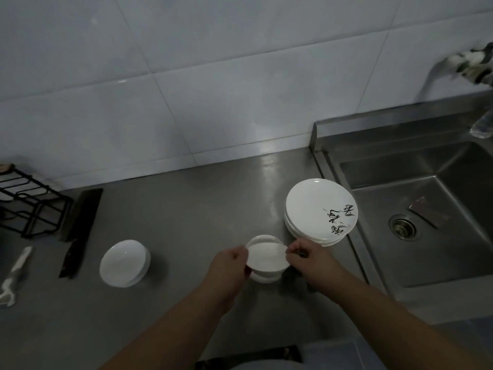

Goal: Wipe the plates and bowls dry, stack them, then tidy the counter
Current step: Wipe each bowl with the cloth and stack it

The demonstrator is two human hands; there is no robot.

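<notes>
Both hands' curled fingers (241, 253) pinch the bowl (266, 256) rim

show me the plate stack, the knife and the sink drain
plate stack (314, 206), head view, bare white face of the top plate
knife (81, 214), head view, middle of the dark blade
sink drain (402, 227), head view, centre of the metal strainer

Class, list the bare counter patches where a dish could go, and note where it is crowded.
Bare: the counter between tiled wall, knife and plate stack; also the front strip near the left bowls. Crowded: left hand and right hand grip a bowl beside that stack; knife and wire rack fill the left end.
</notes>
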